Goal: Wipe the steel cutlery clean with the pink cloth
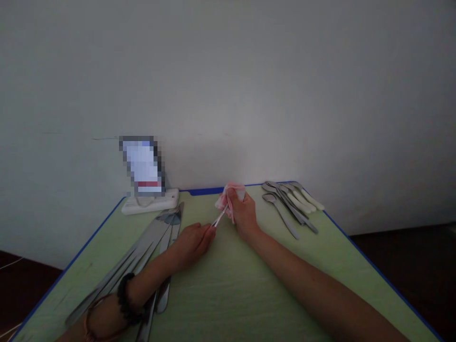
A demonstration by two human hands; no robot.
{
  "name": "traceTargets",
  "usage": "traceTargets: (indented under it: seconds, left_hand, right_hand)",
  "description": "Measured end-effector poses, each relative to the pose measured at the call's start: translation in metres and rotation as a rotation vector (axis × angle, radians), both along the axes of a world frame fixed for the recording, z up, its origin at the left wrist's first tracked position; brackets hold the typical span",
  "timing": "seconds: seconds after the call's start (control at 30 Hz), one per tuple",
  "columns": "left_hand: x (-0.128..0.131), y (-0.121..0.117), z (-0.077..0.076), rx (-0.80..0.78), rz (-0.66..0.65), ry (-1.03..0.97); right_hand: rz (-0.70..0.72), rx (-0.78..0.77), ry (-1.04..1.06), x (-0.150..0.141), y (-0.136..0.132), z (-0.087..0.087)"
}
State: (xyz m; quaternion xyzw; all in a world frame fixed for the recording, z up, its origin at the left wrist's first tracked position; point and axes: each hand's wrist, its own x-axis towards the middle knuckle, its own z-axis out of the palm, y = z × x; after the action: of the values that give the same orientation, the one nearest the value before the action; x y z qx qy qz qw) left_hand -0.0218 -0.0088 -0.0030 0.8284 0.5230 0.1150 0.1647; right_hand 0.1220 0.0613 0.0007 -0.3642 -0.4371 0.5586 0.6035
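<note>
My left hand (195, 241) is closed around one end of a slim metal utensil (220, 218), which slants up and to the right. My right hand (243, 212) pinches a pink and white cloth (228, 195) wrapped about the utensil's far end. The cloth hides that end, so I cannot tell what kind of utensil it is. Both hands are above the middle of the green table (228, 285). Beneath and beside my left forearm lie several long, flat metal utensils (142, 247). To the right of my right hand rests a group of spoons (285, 202), some with cream-coloured handles.
At the table's back left, a blurred-out phone-like screen (144, 164) leans above a white power strip (151, 203). A plain wall (228, 95) rises directly behind the table. Blue edging (206, 192) runs around the tabletop.
</note>
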Motion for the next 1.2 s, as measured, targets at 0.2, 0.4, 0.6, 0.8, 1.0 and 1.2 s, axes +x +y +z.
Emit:
traceTargets:
  seconds: [0.2, 0.4, 0.6, 0.8, 1.0, 1.2]
  left_hand:
    - [0.001, 0.000, 0.003, -0.011, 0.003, 0.010]
    - [0.001, -0.001, 0.000, 0.002, 0.045, 0.011]
    - [0.003, 0.000, 0.003, -0.028, 0.073, -0.019]
    - [0.003, -0.002, 0.005, -0.016, 0.047, 0.006]
    - [0.001, -0.002, 0.006, -0.004, -0.016, 0.008]
    - [0.000, 0.000, 0.006, -0.023, -0.031, 0.022]
  right_hand:
    - [0.078, -0.062, -0.025, -0.005, -0.002, -0.002]
    - [0.249, -0.015, -0.122, 0.005, 0.005, -0.007]
    - [0.338, 0.175, -0.390, 0.035, 0.022, 0.000]
    - [0.351, 0.196, -0.447, 0.051, 0.033, 0.004]
    - [0.181, 0.180, -0.417, 0.039, 0.024, 0.007]
    - [0.061, -0.017, -0.155, 0.009, 0.005, -0.001]
